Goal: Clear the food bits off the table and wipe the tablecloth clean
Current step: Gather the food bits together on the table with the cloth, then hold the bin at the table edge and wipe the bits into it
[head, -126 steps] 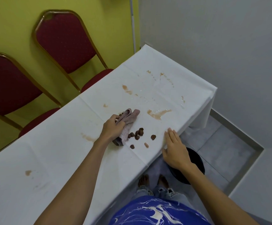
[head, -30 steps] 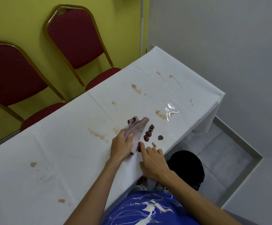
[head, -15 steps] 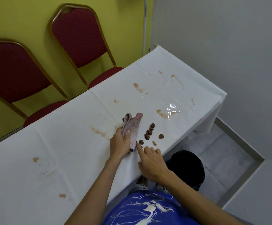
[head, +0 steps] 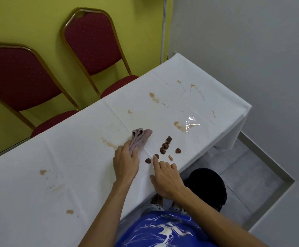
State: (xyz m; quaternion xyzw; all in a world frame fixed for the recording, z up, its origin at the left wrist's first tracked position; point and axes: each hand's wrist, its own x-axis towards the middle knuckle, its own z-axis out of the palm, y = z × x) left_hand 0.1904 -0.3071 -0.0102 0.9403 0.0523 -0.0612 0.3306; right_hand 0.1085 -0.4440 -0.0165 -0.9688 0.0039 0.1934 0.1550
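The left hand (head: 125, 162) is closed around the near end of a folded, pale pink cleaning cloth (head: 140, 139), pressing it flat on the white plastic-covered tablecloth (head: 70, 157); the cloth's far end fans out beyond the knuckles. Just to its right, the right hand (head: 166, 177) lies loosely open at the table's near edge, holding nothing, its forefinger stretched forward so that the tip touches one small, round, dark brown food bit (head: 156, 155). Another brown bit (head: 147, 160) lies just left of that fingertip, between the two hands. Further bits form a short line (head: 165, 146) leading away from the finger, with one more brown lump (head: 178, 150) and a pale, elongated crumb (head: 170, 157) off to the right, near the table's edge. Tan smears (head: 178, 125) and a glossy wet patch (head: 191, 123) mark the tablecloth beyond the bits, and other stains (head: 42, 172) dot it to the left. A round black bin (head: 207, 186) stands on the grey floor below the table's edge, beside the right forearm. Two red upholstered chairs with gold frames (head: 91, 43) stand along the table's far side, against a yellow-green wall.
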